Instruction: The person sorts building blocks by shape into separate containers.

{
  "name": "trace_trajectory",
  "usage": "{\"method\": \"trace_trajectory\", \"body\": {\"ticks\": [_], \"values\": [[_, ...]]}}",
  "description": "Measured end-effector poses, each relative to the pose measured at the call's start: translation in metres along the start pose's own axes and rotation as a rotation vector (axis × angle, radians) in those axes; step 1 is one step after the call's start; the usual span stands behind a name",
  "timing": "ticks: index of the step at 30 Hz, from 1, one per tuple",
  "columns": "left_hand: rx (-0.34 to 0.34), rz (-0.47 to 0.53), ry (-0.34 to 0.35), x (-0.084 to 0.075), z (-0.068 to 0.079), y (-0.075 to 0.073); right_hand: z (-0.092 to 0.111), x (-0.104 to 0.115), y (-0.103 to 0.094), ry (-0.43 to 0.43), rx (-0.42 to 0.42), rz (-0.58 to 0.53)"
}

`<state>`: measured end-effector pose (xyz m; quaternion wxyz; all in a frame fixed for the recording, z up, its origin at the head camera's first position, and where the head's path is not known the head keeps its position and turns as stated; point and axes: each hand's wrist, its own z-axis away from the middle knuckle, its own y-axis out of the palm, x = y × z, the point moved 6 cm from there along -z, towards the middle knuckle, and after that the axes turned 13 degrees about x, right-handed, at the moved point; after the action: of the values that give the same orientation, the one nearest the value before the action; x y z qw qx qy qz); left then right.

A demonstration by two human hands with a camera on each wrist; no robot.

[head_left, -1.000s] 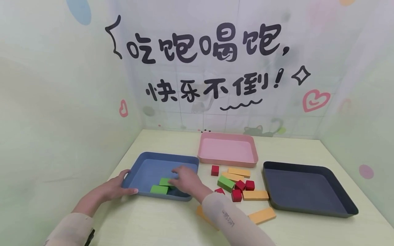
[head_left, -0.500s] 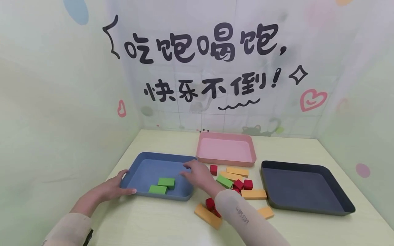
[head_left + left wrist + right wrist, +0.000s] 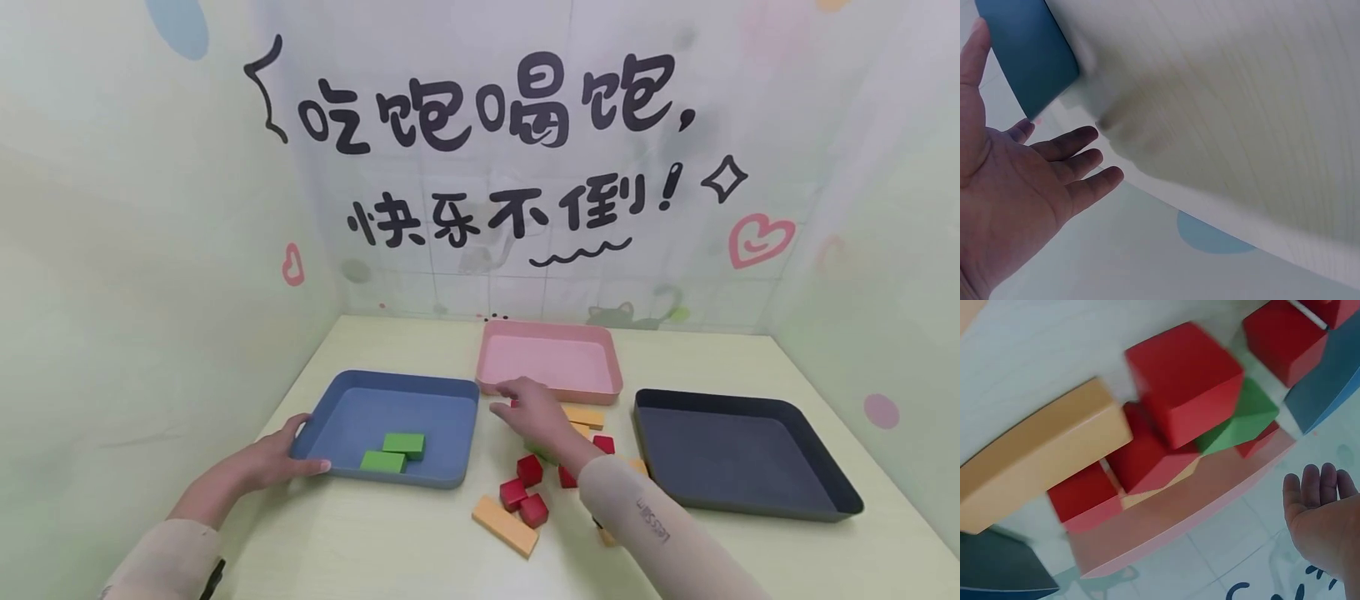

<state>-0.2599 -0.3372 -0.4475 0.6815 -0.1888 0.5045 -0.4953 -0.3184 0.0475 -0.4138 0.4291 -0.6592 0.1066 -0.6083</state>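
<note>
My left hand (image 3: 270, 458) rests against the near left corner of the blue tray (image 3: 367, 380), thumb along its front wall. In the left wrist view, the other fingers (image 3: 1094, 184) of that hand extend loosely. Two green blocks (image 3: 403, 445) lie inside this tray. Holding nothing, my right hand (image 3: 536, 412) hovers over the loose blocks in front of the pink tray (image 3: 547, 358), fingers slightly bent. Beneath and around it are several red cubes (image 3: 529, 470) and orange blocks (image 3: 583, 417). A green block (image 3: 1244, 419) among them is mostly hidden by the right arm in the head view.
A dark grey tray (image 3: 742, 458) stands at the right. One orange block (image 3: 506, 527) lies near the front of the pale table (image 3: 360, 542). Printed sheets (image 3: 420, 292) wall in the table's back and sides.
My right hand has moved right, out of the blue tray and over the loose blocks, leaving a green block in the tray. The left hand has stayed at the tray's corner.
</note>
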Motion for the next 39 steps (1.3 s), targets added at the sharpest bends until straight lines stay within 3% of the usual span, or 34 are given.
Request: {"method": "trace_trajectory", "body": {"ticks": [15,22,29,39], "values": [[0.008,-0.005,-0.001,-0.004,0.0,0.0,0.03,-0.056,-0.036,0.047,-0.047,0.031],[0.004,-0.013,0.001,-0.003,0.0,0.001,0.041,-0.072,-0.034,0.03,-0.013,0.044],[0.005,-0.011,-0.003,-0.003,-0.002,0.0,0.045,-0.081,-0.024,0.098,0.017,0.063],[-0.002,-0.007,-0.004,-0.002,-0.001,0.001,0.044,-0.079,-0.013,0.039,0.033,0.308]]}}
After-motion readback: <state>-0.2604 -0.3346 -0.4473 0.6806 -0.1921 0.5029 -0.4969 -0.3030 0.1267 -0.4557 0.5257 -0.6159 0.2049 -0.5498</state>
